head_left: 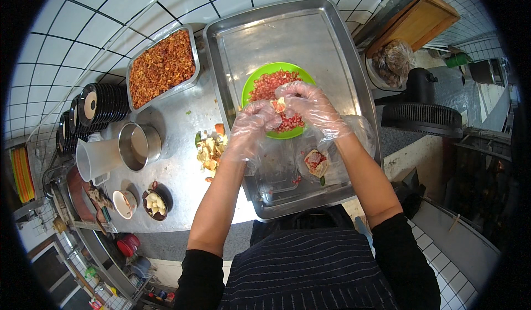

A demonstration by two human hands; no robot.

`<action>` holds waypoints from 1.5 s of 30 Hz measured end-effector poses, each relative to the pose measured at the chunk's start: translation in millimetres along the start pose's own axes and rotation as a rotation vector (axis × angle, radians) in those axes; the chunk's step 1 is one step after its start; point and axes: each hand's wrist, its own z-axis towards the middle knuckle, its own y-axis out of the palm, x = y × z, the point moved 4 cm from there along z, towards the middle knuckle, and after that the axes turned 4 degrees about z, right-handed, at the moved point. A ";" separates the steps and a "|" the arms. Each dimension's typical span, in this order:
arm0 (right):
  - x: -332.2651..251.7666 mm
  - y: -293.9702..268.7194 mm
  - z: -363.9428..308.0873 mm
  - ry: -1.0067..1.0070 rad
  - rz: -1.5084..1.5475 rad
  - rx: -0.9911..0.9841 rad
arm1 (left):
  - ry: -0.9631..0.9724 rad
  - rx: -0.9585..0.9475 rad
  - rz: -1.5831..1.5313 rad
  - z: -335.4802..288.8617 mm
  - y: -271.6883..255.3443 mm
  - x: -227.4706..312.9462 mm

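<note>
Both hands wear clear plastic gloves and meet above a green plate heaped with red pomegranate seeds. Between their fingertips is a small pomegranate piece with pale rind and some red seeds. My left hand grips it from the left, fingers curled. My right hand pinches it from the right. The plate rests in a large metal tray. Nearer my body, an opened pomegranate chunk lies in the tray with clear plastic around it. A few loose seeds lie beside that chunk.
Left of the tray are peel scraps, a metal pot, a translucent jug, a paper cup and a small bowl of garlic-like cloves. Behind stand a pan of reddish crumbly food and stacked black dishes. A black fan is at right.
</note>
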 end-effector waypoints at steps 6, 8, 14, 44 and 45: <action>2.5 3.5 -5.3 -0.202 -0.025 0.052 | -0.013 0.094 -0.080 -3.6 7.9 -0.8; -3.8 4.2 -7.6 -0.287 -0.236 0.035 | -0.012 0.180 -0.060 -6.0 7.7 -1.9; -18.5 10.6 -10.5 -0.299 -0.503 0.039 | 0.032 0.071 0.213 -4.0 2.8 0.4; 3.7 9.5 1.8 0.025 -0.331 -0.178 | 0.014 0.014 0.579 -13.7 1.3 18.5; 5.3 9.3 1.8 0.008 -0.348 -0.172 | 0.005 0.014 0.552 -13.7 1.2 17.7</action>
